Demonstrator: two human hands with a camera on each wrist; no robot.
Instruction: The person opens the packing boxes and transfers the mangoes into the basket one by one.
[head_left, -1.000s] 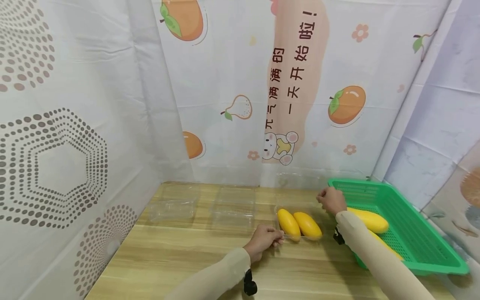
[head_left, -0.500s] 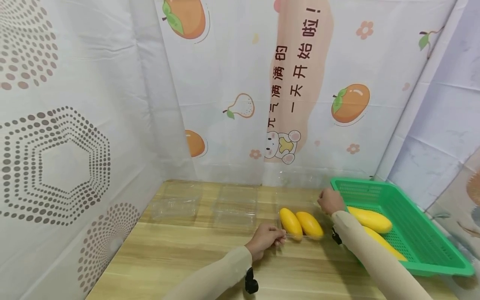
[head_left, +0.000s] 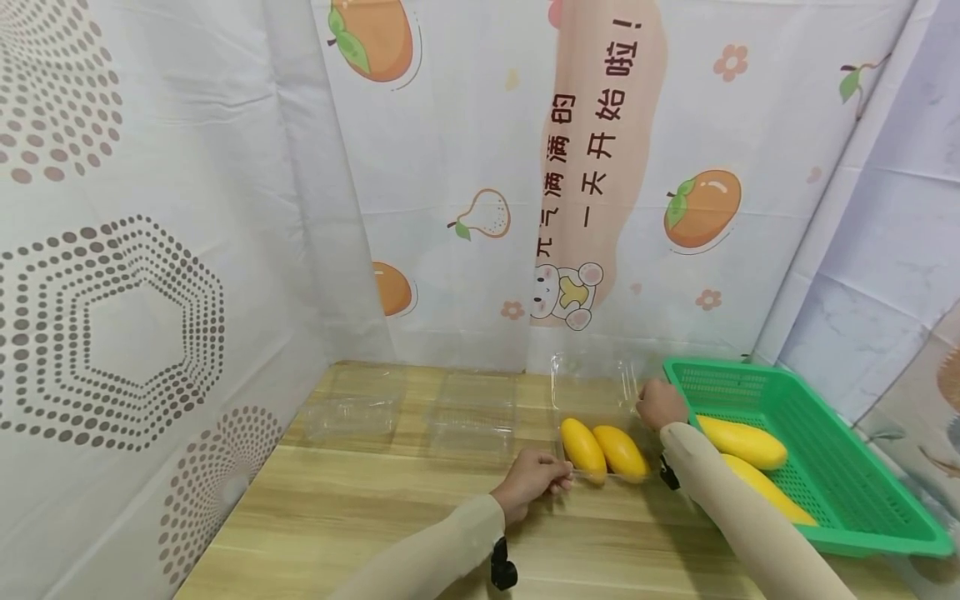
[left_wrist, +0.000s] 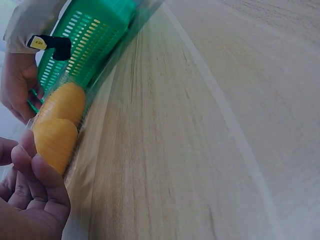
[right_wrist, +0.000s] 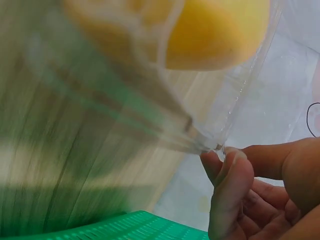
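Observation:
Two yellow mangoes (head_left: 582, 450) lie side by side in a clear plastic clamshell box (head_left: 557, 454), whose see-through lid (head_left: 592, 379) stands raised at the back. My left hand (head_left: 530, 482) pinches the box at its front left corner; in the left wrist view its thumb and fingers (left_wrist: 47, 175) meet beside the mangoes. At the back right, my right hand (head_left: 662, 405) is by the hinge side. The right wrist view shows its thumb and fingers (right_wrist: 232, 175) pinching the clear plastic edge, with a mango (right_wrist: 215, 35) behind the plastic.
A green basket (head_left: 862, 467) with large yellow fruit (head_left: 742, 442) stands at the right, close to my right forearm. Two more clear plastic boxes, a middle one (head_left: 472, 412) and a left one (head_left: 352, 412), stand open on the wooden table (head_left: 360, 508). Printed curtains (head_left: 450, 292) border the back and sides.
The box's lid shows more distinctly upright at the back. My right hand has shifted slightly toward the box and down, while the left keeps its hold. The head view has turned a little.

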